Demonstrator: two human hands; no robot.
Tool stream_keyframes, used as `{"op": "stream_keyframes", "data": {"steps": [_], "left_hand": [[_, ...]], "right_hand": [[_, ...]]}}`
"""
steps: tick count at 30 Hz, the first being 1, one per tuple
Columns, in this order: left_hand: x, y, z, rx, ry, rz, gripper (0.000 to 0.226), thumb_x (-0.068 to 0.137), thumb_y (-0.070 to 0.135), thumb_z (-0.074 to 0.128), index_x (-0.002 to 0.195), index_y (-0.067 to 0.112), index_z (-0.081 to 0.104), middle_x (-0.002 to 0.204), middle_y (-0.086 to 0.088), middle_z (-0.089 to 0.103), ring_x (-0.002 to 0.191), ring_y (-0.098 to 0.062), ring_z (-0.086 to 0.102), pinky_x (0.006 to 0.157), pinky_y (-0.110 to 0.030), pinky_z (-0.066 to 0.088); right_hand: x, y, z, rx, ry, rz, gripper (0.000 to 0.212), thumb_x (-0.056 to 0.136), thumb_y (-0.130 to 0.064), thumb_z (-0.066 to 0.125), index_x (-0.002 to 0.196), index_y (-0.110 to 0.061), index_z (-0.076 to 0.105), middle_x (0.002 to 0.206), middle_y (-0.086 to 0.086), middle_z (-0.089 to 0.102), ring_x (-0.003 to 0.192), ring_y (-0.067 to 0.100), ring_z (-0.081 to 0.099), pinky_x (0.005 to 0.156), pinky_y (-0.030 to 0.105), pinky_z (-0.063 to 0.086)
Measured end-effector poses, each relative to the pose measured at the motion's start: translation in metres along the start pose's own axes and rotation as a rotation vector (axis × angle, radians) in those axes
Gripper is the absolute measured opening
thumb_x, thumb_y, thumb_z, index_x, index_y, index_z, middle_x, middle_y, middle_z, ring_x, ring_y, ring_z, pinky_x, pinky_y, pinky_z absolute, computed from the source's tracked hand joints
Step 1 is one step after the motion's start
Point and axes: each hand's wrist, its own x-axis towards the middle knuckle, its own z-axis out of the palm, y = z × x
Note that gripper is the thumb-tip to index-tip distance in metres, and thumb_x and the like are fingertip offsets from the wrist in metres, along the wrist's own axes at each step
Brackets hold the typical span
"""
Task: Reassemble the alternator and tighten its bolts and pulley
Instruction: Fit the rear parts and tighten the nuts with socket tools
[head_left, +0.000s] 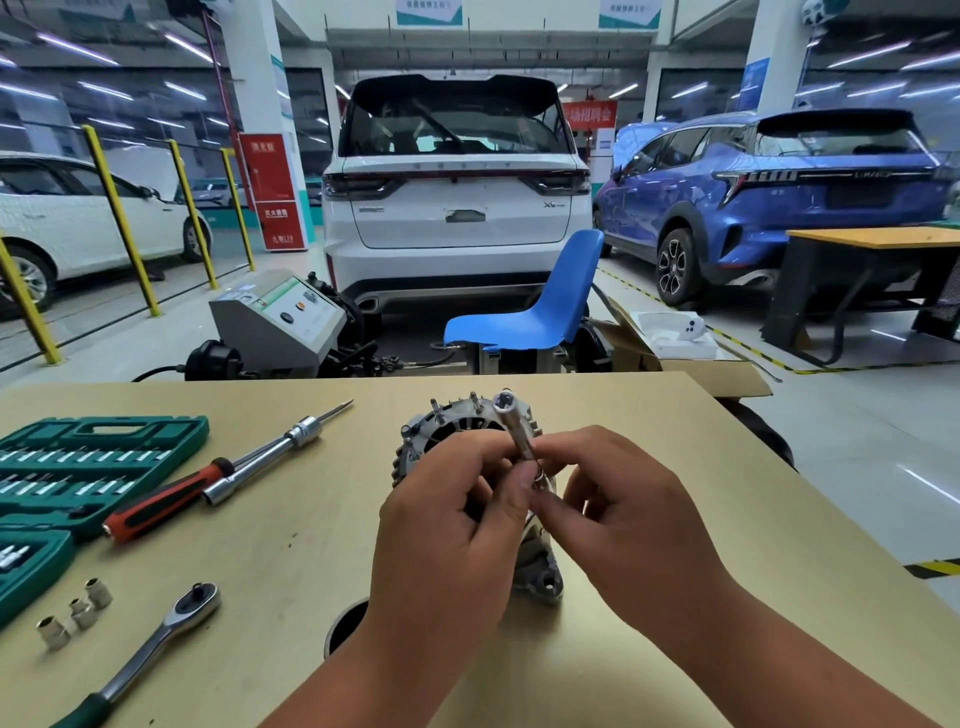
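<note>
In the head view, the alternator (441, 436) stands on the counter (311, 545), right in front of the person, with its finned end turned away and several thin studs (474, 402) pointing up from it. The step in hand seems to be the preparing of a long socket (514, 428) before the fastening. To do it well, I think the person should seat the lower piece fully and straight on the tool, then put the socket square over one stud of the alternator and turn by fingers first, so the thread does not cross. The strong tightening should come only after this. The left hand (447, 519) is just above the alternator and covers its near side. Its fingers are curled and its thumb and fingertips pinch the lower shaft of the long socket. The right hand (634, 519), just right of the alternator, is curled too, and its fingertips pinch the bottom end of the same tool. Whether a small nut sits between them, I cannot tell. The open end of the socket points up and away, over the far rim of the alternator. Well to the left of the alternator lie a ratchet (171, 623), some loose sockets (78, 613) and a green tool case (78, 457).
</note>
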Motion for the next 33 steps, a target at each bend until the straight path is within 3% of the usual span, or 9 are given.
{"op": "stream_keyframes", "data": {"steps": [3, 5, 8, 13, 17, 22, 28, 33], "left_hand": [[-0.0002, -0.0006, 0.0006, -0.004, 0.013, -0.009, 0.008, 0.096, 0.040, 0.063, 0.102, 0.038, 0.067, 0.086, 0.012, 0.071, 0.068, -0.022, 0.063, 0.059, -0.034, 0.051], [0.0002, -0.0002, 0.0003, 0.002, 0.010, -0.014, 0.010, 0.096, 0.041, 0.062, 0.104, 0.040, 0.067, 0.086, 0.012, 0.070, 0.070, -0.022, 0.064, 0.061, -0.034, 0.052], [0.0012, 0.0015, -0.0010, 0.038, 0.005, 0.003, 0.010, 0.096, 0.041, 0.062, 0.104, 0.040, 0.067, 0.086, 0.015, 0.068, 0.072, -0.019, 0.063, 0.060, -0.023, 0.050], [0.0010, -0.0003, -0.0007, 0.044, -0.002, 0.000, 0.007, 0.093, 0.042, 0.066, 0.098, 0.038, 0.065, 0.082, 0.016, 0.067, 0.069, -0.014, 0.061, 0.059, -0.011, 0.043], [0.0007, -0.0022, -0.0001, 0.034, -0.013, -0.005, 0.008, 0.094, 0.046, 0.066, 0.102, 0.042, 0.066, 0.081, 0.014, 0.066, 0.065, -0.017, 0.060, 0.056, -0.019, 0.046], [0.0012, -0.0036, -0.0006, 0.050, -0.025, -0.009, 0.015, 0.094, 0.046, 0.064, 0.102, 0.036, 0.071, 0.086, 0.012, 0.068, 0.073, -0.019, 0.063, 0.060, -0.033, 0.052], [0.0013, -0.0005, -0.0004, 0.014, -0.012, -0.060, 0.014, 0.091, 0.049, 0.066, 0.101, 0.040, 0.071, 0.082, 0.016, 0.067, 0.068, -0.013, 0.060, 0.058, -0.013, 0.043], [0.0009, -0.0016, -0.0014, -0.012, -0.033, -0.040, 0.017, 0.096, 0.044, 0.060, 0.111, 0.042, 0.069, 0.087, 0.011, 0.068, 0.069, -0.020, 0.062, 0.058, -0.030, 0.052]], "right_hand": [[0.0002, 0.0010, -0.0013, 0.016, 0.002, 0.017, 0.037, 0.090, -0.039, 0.069, 0.123, -0.055, 0.065, 0.103, -0.021, 0.071, 0.064, 0.009, 0.060, 0.061, 0.007, 0.041], [-0.0005, 0.0001, -0.0027, 0.039, -0.025, 0.005, 0.045, 0.092, -0.031, 0.070, 0.126, -0.059, 0.062, 0.105, -0.022, 0.073, 0.059, 0.009, 0.057, 0.060, 0.007, 0.041], [-0.0014, -0.0019, -0.0031, 0.035, -0.047, -0.024, 0.053, 0.092, -0.022, 0.071, 0.127, -0.060, 0.061, 0.106, -0.025, 0.072, 0.062, 0.010, 0.059, 0.061, 0.007, 0.041], [-0.0020, -0.0019, 0.0019, 0.002, -0.028, 0.018, 0.035, 0.089, -0.041, 0.067, 0.124, -0.046, 0.065, 0.102, -0.028, 0.065, 0.067, 0.011, 0.060, 0.064, 0.007, 0.040], [-0.0011, -0.0021, 0.0000, 0.018, -0.036, 0.045, 0.039, 0.090, -0.044, 0.062, 0.129, -0.048, 0.061, 0.099, -0.032, 0.069, 0.057, 0.011, 0.053, 0.060, 0.007, 0.039], [-0.0035, -0.0022, 0.0009, 0.011, -0.065, 0.057, 0.049, 0.091, -0.030, 0.067, 0.137, -0.045, 0.057, 0.106, -0.027, 0.070, 0.059, 0.013, 0.056, 0.060, 0.008, 0.040], [-0.0014, -0.0052, -0.0009, -0.005, -0.010, 0.052, 0.047, 0.088, -0.044, 0.063, 0.134, -0.047, 0.059, 0.104, -0.026, 0.064, 0.064, 0.017, 0.056, 0.063, 0.009, 0.040], [-0.0016, -0.0040, 0.0002, 0.027, -0.028, 0.070, 0.052, 0.089, -0.024, 0.071, 0.135, -0.045, 0.060, 0.102, -0.027, 0.069, 0.059, 0.011, 0.053, 0.061, 0.008, 0.038]]}}
